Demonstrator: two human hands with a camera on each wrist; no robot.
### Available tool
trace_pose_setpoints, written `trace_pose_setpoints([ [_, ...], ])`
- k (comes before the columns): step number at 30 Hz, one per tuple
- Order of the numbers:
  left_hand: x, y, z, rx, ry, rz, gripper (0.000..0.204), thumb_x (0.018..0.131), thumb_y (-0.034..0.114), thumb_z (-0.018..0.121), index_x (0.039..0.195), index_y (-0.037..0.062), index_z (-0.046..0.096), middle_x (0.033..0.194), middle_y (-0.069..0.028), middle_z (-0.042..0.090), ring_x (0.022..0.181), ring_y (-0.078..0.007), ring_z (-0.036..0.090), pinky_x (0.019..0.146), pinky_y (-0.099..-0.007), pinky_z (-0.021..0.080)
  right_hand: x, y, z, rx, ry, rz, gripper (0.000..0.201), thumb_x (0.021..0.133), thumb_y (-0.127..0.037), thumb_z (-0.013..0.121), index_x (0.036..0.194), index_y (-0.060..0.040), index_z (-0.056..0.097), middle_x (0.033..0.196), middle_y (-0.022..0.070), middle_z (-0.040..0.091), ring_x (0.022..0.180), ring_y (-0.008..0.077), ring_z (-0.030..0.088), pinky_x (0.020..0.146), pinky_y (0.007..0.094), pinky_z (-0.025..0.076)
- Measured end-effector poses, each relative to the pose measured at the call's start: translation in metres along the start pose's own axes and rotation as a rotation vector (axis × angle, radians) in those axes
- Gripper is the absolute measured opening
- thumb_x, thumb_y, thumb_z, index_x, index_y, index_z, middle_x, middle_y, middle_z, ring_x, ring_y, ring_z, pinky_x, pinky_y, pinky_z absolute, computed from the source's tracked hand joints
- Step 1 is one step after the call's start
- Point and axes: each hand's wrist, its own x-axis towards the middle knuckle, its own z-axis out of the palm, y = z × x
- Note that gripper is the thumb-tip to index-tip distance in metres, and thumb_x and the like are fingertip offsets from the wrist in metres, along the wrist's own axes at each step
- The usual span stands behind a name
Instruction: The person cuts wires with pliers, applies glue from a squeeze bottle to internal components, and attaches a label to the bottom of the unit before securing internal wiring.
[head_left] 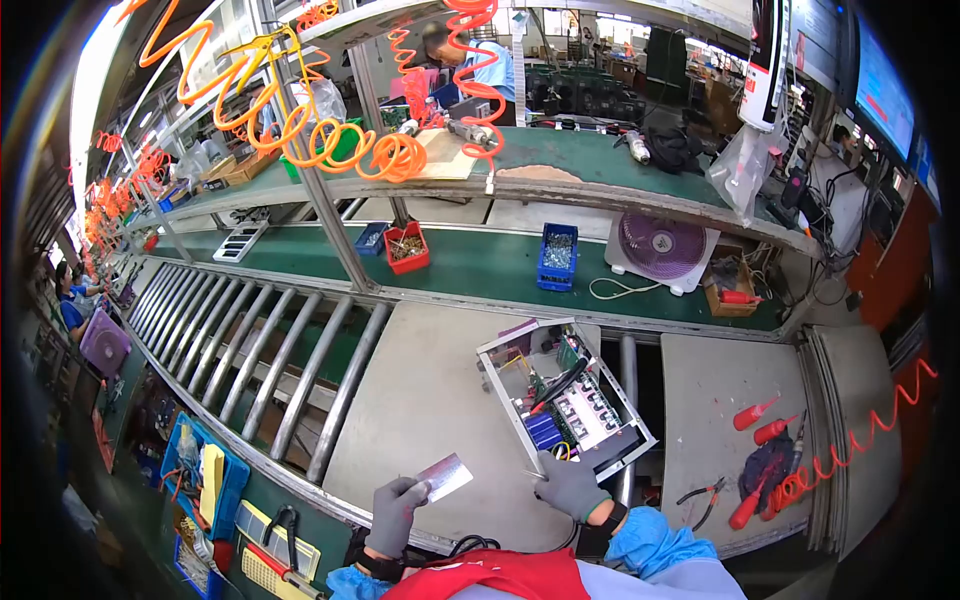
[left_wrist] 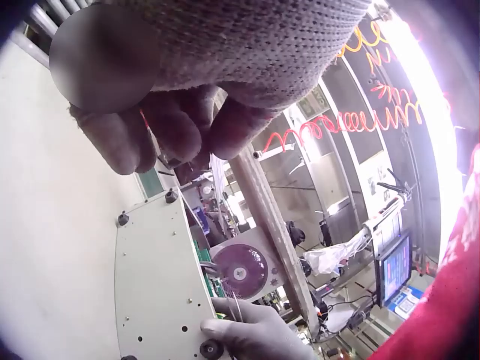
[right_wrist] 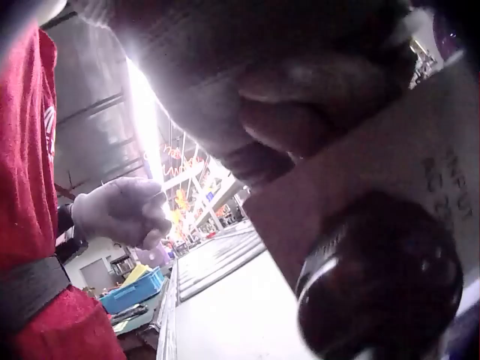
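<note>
In the head view my gloved left hand (head_left: 394,512) pinches a small shiny metal plate (head_left: 445,477) by its edge, above the worktop. My gloved right hand (head_left: 571,489) grips the near corner of an open electronics chassis (head_left: 620,462), its thumb against the outer panel in the left wrist view. Inside the chassis are circuit boards, cables and a blue part (head_left: 544,431). The right wrist view shows printed lettering on a panel (right_wrist: 405,176) close to the right hand, and a dark round foot (right_wrist: 382,285) on it. The left hand's fingers hide most of the plate in the left wrist view.
Metal rollers (head_left: 265,395) run left of the worktop (head_left: 400,400). Red-handled tools (head_left: 773,431) and pliers (head_left: 708,500) lie to the right. A blue tool bin (head_left: 232,485) stands at lower left. Behind are red (head_left: 407,262) and blue (head_left: 557,278) parts bins and a fan (head_left: 660,245).
</note>
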Motion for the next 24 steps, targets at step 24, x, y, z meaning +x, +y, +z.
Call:
trace_pose_setpoints([
  [24,-0.067,-0.049,-0.080,-0.115,0.221,0.022,0.032,0.093,0.029,0.067,0.099,-0.0026,0.072,0.079,-0.0019,0.064,0.074,-0.0106,0.054,0.067,-0.0278,0.044,0.014,-0.034,-0.002,0.561,0.019,-0.143,0.028,0.071,0.001,0.063,0.098,0.0045,0.065,0.087,0.0096,0.068,0.077,0.0186,0.063,0.071,0.0306,0.050],
])
